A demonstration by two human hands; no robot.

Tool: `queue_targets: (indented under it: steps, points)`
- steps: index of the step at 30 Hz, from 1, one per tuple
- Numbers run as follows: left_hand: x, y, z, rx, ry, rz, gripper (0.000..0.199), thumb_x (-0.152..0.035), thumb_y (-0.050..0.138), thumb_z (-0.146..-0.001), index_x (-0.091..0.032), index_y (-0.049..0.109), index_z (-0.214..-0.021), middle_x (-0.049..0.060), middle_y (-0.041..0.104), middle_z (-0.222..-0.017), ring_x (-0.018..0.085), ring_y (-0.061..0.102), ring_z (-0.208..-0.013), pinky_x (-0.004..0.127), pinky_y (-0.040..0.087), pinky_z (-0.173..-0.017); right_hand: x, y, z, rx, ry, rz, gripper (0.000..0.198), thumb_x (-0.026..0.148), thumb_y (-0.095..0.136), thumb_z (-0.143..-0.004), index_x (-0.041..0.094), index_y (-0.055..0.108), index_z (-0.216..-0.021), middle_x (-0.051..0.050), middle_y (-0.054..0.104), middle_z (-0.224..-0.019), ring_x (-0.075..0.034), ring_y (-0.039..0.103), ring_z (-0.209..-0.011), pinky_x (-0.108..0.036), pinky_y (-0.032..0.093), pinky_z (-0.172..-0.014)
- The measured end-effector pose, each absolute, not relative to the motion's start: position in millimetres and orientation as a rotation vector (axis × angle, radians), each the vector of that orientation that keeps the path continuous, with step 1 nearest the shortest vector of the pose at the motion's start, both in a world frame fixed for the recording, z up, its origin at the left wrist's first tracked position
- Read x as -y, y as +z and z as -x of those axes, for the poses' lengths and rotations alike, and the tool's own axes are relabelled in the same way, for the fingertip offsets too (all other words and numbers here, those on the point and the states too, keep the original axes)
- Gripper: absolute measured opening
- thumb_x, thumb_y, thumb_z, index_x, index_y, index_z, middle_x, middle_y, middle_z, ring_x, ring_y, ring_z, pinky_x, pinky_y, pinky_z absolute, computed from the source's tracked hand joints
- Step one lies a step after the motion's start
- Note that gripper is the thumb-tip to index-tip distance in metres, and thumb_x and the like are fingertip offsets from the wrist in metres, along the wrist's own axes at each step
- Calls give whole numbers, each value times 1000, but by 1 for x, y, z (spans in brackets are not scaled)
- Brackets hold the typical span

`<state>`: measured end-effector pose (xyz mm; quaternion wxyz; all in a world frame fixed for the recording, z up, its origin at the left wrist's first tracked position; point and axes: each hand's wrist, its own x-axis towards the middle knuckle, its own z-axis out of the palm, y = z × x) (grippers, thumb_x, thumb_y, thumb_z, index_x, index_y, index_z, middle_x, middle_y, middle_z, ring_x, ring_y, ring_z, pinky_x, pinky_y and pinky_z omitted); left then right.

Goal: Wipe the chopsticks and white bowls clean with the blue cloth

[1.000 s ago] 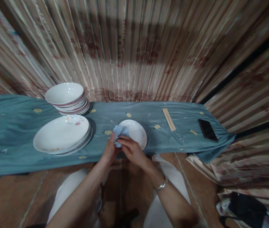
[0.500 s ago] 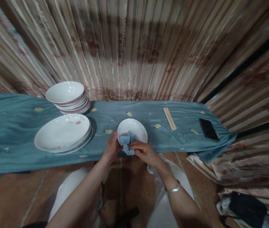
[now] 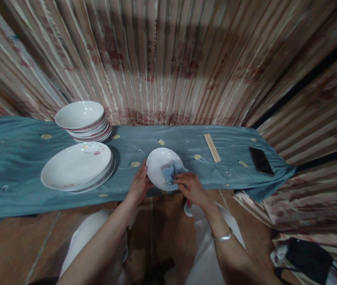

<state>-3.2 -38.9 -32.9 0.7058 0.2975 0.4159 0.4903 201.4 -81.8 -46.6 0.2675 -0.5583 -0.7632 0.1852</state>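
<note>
A white bowl [image 3: 156, 166] with a dark rim sits near the front edge of the bench, directly before me. My left hand [image 3: 140, 183] grips its left side, thumb by the rim and fingers underneath. In my right hand [image 3: 189, 187] is a crumpled light-blue cloth [image 3: 170, 172], pressed against the right part of the bowl's inside. The cloth hides some of the inner surface.
A teal patterned cloth [image 3: 132, 182] covers the bench. On the left stand a stack of large plates [image 3: 76, 166] and a stack of bowls [image 3: 80, 114]. Chopsticks [image 3: 212, 147] and a black phone [image 3: 261, 161] lie to the right. Pleated curtains [image 3: 168, 59] hang behind.
My right hand has moved the cloth from the bowl's lower front toward its right side. My left hand keeps its hold on the bowl's left edge.
</note>
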Motion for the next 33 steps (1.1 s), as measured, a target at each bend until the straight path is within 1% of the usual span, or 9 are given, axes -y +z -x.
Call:
queue_targets:
  steps: [7, 12, 16, 20, 24, 27, 33]
  points:
    - [39, -32, 3, -927, 1087, -661, 66, -46, 64, -76, -23, 46, -135, 11, 62, -121, 17, 64, -75, 26, 53, -55, 73, -58, -206, 2014, 414, 1556, 33, 5, 47, -76, 22, 72, -87, -4, 69, -109, -21, 60, -103, -41, 41, -96]
    - [39, -32, 3, -942, 1092, -644, 63, -44, 64, -77, -24, 47, -134, 11, 63, -119, 17, 64, -74, 27, 54, -55, 63, -64, -207, 1991, 319, 1584, 36, 4, 44, -76, 21, 71, -92, -6, 67, -111, -22, 57, -105, -41, 43, -96]
    - [40, -32, 3, -944, 1092, -644, 63, -44, 63, -78, -24, 46, -135, 11, 64, -118, 17, 65, -75, 26, 54, -55, 56, -64, -206, 1979, 248, 1592, 38, 3, 43, -77, 20, 71, -96, -7, 65, -115, -22, 54, -108, -41, 42, -99]
    - [40, -31, 3, -950, 1085, -643, 65, -43, 63, -78, -23, 44, -137, 11, 64, -117, 17, 65, -73, 27, 54, -55, 47, -66, -203, 1939, 179, 1592, 38, 4, 41, -79, 17, 69, -101, -10, 61, -121, -23, 51, -115, -41, 40, -103]
    - [41, -28, 3, -943, 1088, -630, 63, -42, 64, -77, -24, 46, -136, 10, 64, -119, 17, 66, -76, 25, 54, -56, 37, -70, -199, 1887, 164, 1543, 41, 6, 40, -80, 16, 65, -111, -11, 54, -131, -23, 48, -121, -42, 39, -105]
    - [42, -28, 3, -941, 1093, -625, 61, -40, 64, -78, -24, 48, -134, 10, 64, -119, 16, 66, -75, 24, 53, -55, 30, -74, -196, 1862, 165, 1525, 41, 7, 40, -80, 16, 62, -114, -12, 50, -135, -24, 45, -126, -44, 35, -108]
    - [44, -27, 3, -939, 1092, -621, 58, -39, 63, -78, -24, 49, -133, 9, 65, -116, 18, 66, -79, 25, 54, -57, 19, -75, -189, 1818, 172, 1515, 44, 14, 38, -86, 12, 52, -127, -16, 47, -138, -25, 41, -130, -45, 32, -110]
